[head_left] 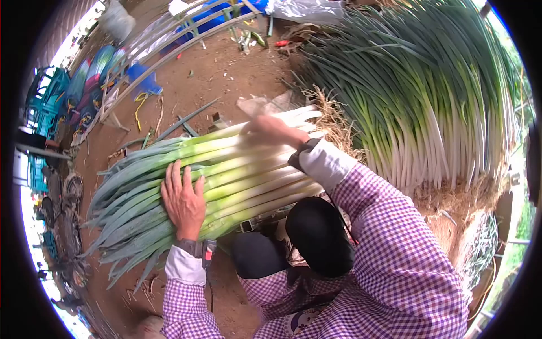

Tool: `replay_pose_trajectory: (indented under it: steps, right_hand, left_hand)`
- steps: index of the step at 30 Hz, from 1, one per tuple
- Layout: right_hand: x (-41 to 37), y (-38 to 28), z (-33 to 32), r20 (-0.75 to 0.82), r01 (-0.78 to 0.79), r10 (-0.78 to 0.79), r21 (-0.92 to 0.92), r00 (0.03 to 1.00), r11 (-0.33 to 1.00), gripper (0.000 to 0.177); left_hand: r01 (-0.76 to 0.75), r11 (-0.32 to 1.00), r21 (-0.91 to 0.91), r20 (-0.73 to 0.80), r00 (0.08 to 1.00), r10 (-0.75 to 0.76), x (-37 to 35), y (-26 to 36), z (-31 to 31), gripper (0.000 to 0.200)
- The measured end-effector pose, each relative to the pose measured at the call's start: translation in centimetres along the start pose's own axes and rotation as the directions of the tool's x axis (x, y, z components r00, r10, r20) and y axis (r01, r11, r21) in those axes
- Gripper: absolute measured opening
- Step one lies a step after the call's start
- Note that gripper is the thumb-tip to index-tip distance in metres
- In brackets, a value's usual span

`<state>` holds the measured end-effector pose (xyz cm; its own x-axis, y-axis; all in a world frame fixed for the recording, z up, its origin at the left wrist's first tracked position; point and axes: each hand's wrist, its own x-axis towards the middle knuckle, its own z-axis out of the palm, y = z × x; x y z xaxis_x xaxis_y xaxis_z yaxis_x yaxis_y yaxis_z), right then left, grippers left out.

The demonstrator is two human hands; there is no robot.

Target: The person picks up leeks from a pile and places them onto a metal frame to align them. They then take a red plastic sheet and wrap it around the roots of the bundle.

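A broad bundle of long green onions (243, 183) lies crosswise in front of me, leaves to the left and white stems to the right. My left hand (184, 199) rests flat on it, fingers spread over the spot where the leaves turn pale green. Over the white stems at the far side is my right hand (272, 130), smeared by motion, so its fingers cannot be made out. Tangled brown roots (333, 116) show at the bundle's right end, just beyond that hand.
A large heap of green onions (418, 96) stands at the right, roots toward me. A pale rail frame (152, 70) runs across the back left, near a blue plastic scrap (144, 79). Teal crates (48, 101) are at the far left. Loose leaves litter the dirt floor (209, 73).
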<state>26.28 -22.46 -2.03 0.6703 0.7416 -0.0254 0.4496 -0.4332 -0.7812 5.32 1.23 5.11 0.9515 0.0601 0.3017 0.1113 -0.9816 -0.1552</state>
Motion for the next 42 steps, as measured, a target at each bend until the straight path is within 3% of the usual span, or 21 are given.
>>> replay_pose_trajectory:
  steps: [1,3,5,14,21,23,25,26,28,30,35,42]
  right_hand:
    - [-0.3,-0.8,0.5,-0.012,-0.076,0.076,-0.064,0.997,0.995,0.055]
    - [-0.2,-0.4,2.9,-0.194,-0.063,0.038,-0.124,0.980,0.990,0.053]
    - [-0.6,-0.3,3.4,-0.256,-0.020,-0.006,-0.098,0.967,0.995,0.049]
    - [-1.1,0.1,2.2,-0.181,0.084,-0.097,-0.077,0.979,0.993,0.049]
    - [-1.9,1.6,-2.2,0.051,-0.015,0.021,-0.102,0.998,0.995,0.053]
    - [-2.7,3.1,-1.7,-0.004,-0.016,0.016,-0.004,1.000,1.000,0.053]
    - [-1.4,5.2,-0.4,-0.014,0.030,-0.033,-0.154,0.999,0.988,0.052]
    - [-1.2,5.9,0.0,-0.028,0.022,-0.026,-0.111,0.999,0.994,0.051]
    - [-1.5,4.7,-0.4,-0.056,0.010,-0.011,-0.025,0.998,1.000,0.047]
    - [-2.8,1.6,-1.7,-0.092,-0.026,0.021,-0.058,0.996,0.998,0.043]
    - [-3.1,1.6,-1.1,-0.149,-0.015,0.015,0.000,0.989,1.000,0.037]
    - [-2.6,1.2,-1.4,-0.067,-0.043,0.042,-0.011,0.997,0.999,0.038]
  left_hand:
    - [0.004,1.000,0.007,0.007,1.000,-0.004,-0.1,0.0,0.1,0.044]
    - [0.000,1.000,0.011,0.009,1.000,0.000,-0.1,-0.1,0.4,0.044]
    - [-0.002,1.000,0.014,0.020,1.000,0.002,0.1,-0.1,0.3,0.044]
    - [-0.014,0.999,0.032,0.017,1.000,0.014,0.2,0.0,0.2,0.044]
    - [-0.021,0.999,0.041,0.030,0.999,0.020,0.2,-0.1,0.1,0.042]
    - [-0.025,0.999,0.039,0.035,0.999,0.023,0.2,-0.2,0.4,0.042]
    - [-0.031,0.999,0.024,0.041,0.999,0.030,0.1,-0.3,0.5,0.042]
    - [-0.034,0.999,0.011,0.041,0.999,0.033,0.2,-0.2,0.4,0.041]
    - [-0.040,0.999,-0.015,0.036,0.999,0.040,0.3,-0.3,0.3,0.040]
    - [-0.051,0.999,-0.007,0.008,0.999,0.051,0.2,-0.5,0.5,0.041]
    - [-0.035,0.999,-0.029,-0.018,0.999,0.035,0.0,-0.7,0.7,0.041]
    - [-0.042,0.996,-0.084,-0.058,0.998,0.037,0.0,-0.7,0.4,0.040]
